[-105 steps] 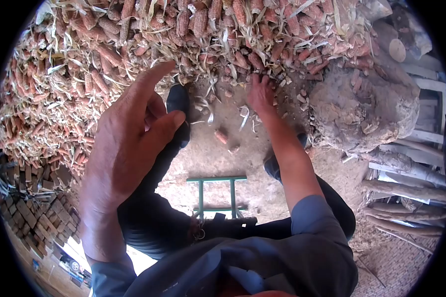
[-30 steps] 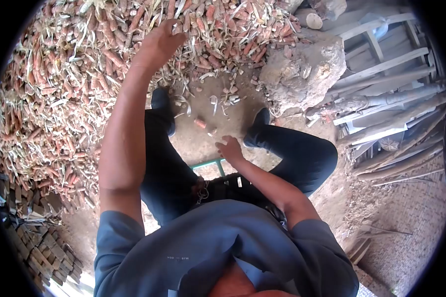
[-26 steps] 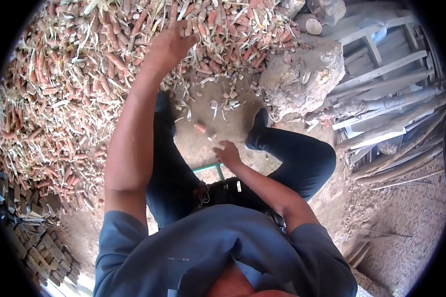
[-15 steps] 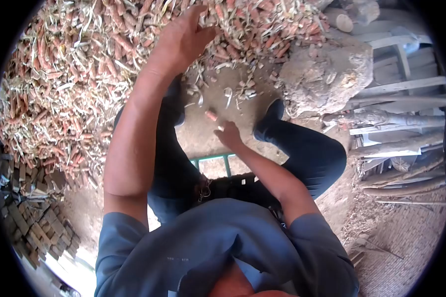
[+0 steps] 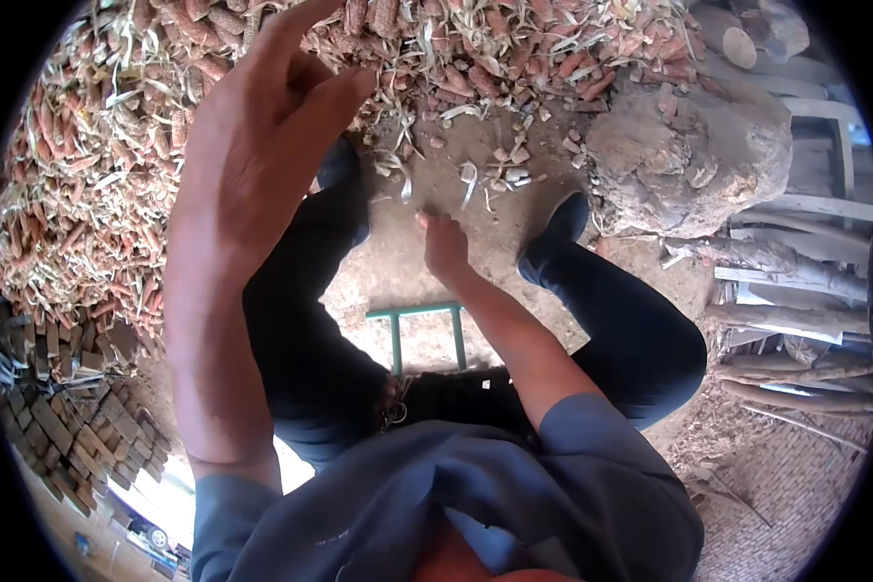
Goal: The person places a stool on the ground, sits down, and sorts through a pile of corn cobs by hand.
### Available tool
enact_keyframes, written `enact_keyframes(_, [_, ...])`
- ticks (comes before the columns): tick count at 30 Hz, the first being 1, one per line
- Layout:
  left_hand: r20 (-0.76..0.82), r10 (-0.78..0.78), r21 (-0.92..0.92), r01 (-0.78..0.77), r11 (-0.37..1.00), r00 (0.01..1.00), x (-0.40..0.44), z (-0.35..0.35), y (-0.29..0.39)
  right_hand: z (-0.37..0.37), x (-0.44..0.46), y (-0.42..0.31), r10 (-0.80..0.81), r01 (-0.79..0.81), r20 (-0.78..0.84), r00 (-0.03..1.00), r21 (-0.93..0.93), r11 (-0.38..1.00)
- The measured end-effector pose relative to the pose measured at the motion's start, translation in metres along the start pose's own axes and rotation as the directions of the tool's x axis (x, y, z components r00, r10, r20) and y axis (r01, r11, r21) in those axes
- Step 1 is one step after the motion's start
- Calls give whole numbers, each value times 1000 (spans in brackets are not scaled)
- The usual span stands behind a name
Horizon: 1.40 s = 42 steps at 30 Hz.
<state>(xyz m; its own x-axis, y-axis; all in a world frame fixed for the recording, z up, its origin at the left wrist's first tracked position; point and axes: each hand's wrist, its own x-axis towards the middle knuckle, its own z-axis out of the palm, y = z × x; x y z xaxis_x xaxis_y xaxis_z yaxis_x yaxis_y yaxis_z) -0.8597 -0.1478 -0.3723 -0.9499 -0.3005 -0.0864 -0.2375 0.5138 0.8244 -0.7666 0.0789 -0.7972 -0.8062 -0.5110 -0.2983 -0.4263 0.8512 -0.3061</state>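
My left hand [image 5: 252,145] is raised close to the camera, in front of the cob heap. Its index finger stretches up and forward, the thumb is spread away, and nothing shows between them. Lower and between my knees, my right hand [image 5: 447,250] is closed above the dirt floor. A small reddish end of what looks like a corn cob [image 5: 422,220] shows at its fingertips; the rest is hidden in the fist. The heap of reddish corn cobs [image 5: 78,145] with pale husks spreads ahead and to the left.
A big rough stone [image 5: 689,150] lies beyond my right foot. Branches and planks [image 5: 795,320] are stacked to the right. Piled bricks [image 5: 78,436] stand at lower left. A green metal frame [image 5: 415,311] is between my legs, with husk scraps [image 5: 468,179] on the floor ahead.
My left hand has come back toward the camera and looks larger. The right hand has closed more tightly, and the cob that stuck out at its fingertips is now mostly hidden. The view has shifted slightly.
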Motion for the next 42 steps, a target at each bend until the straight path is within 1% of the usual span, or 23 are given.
enact_keyframes(1, [33, -6, 41, 4, 999, 999, 2, -6, -3, 2, 6, -2, -2, 2, -2, 1000, 1, 1000])
enact_keyframes(3, [33, -23, 44, 22, 999, 999, 4, -10, -4, 6, 13, -4, 37, -34, 68, 997, -41, 999])
enact_keyframes(4, [40, -45, 46, 43, 998, 998, 4, -11, -4, 9, 18, -1, 35, -32, 65, 997, -41, 999])
enact_keyframes(7, [17, -51, 74, 49, 996, 999, 5, -10, -5, 15, 28, 9, 51, -53, 63, 997, 28, 998])
enact_keyframes(9, [27, -91, 88, 88, 992, 996, 4, -11, -1, 10, 33, 19, -31, 31, -3, 1000, 161, 986])
enact_keyframes(13, [35, -64, 70, 61, 996, 997, 3, -13, -2, -13, 51, 32, -110, 102, 32, 993, 190, 977])
enact_keyframes(15, [35, -57, 104, 53, 993, 998, 2, -14, -2, -26, 83, 38, -1, 19, -89, 996, 208, 978])
enact_keyframes(16, [32, -58, 104, 54, 993, 998, 1, -14, -3, -43, 99, 42, 17, 23, -182, 983, 218, 976])
enact_keyframes(19, [40, -52, 85, 48, 995, 998, 0, -14, -6, -90, 156, 50, 87, 10, -475, 875, 199, 980])
enact_keyframes(22, [21, -84, 98, 82, 992, 996, 2, -12, -2, -123, 201, 52, 122, -36, -498, 859, 178, 983])
enact_keyframes(24, [11, -116, 92, 114, 989, 993, 4, -12, -2, -127, 228, 57, 105, -66, -499, 860, 95, 993])
enact_keyframes(25, [9, -117, 95, 115, 989, 993, 4, -13, -3, -128, 238, 58, -8, 19, -574, 819, 13, 1000])
enact_keyframes(26, [8, -132, 78, 131, 988, 991, 5, -13, -3, -127, 245, 58, -8, 21, -574, 819, 16, 1000])
enact_keyframes(28, [9, -152, 64, 151, 986, 988, 6, -13, -3, -131, 257, 53, 130, -91, -292, 947, 141, 986])
enact_keyframes(30, [12, -164, 76, 163, 984, 986, 7, -12, -3, -125, 265, 51, 131, -105, -271, 954, 108, 989])
enact_keyframes(32, [16, -167, 58, 166, 984, 986, 7, -10, -5, -114, 270, 54, 89, -107, -290, 953, -46, 993])
enact_keyframes(33, [17, -167, 40, 166, 985, 986, 7, -10, -6, -118, 268, 51, 91, -108, -288, 953, -44, 993])
enact_keyframes(35, [19, -161, 63, 159, 985, 987, 8, -9, -7, -133, 260, 44, 103, -114, -144, 984, -73, 991])
enact_keyframes(36, [18, -153, 82, 151, 985, 988, 8, -9, -8, -126, 259, 47, 105, -116, -144, 984, -72, 991])
enact_keyframes(38, [24, -151, 68, 149, 986, 988, 8, -10, -10, -102, 256, 59, -88, 33, -315, 945, -176, 984])
enact_keyframes(39, [29, -150, 54, 148, 987, 988, 9, -9, -10, -106, 252, 56, -89, 33, -316, 945, -176, 984])
enact_keyframes(41, [19, -164, 50, 162, 985, 986, 8, -9, -9, -118, 241, 47, -32, 24, -86, 996, -96, 995])
enact_keyframes(42, [9, -177, 46, 176, 983, 984, 8, -8, -8, -114, 243, 47, -31, 23, -87, 996, -94, 995])
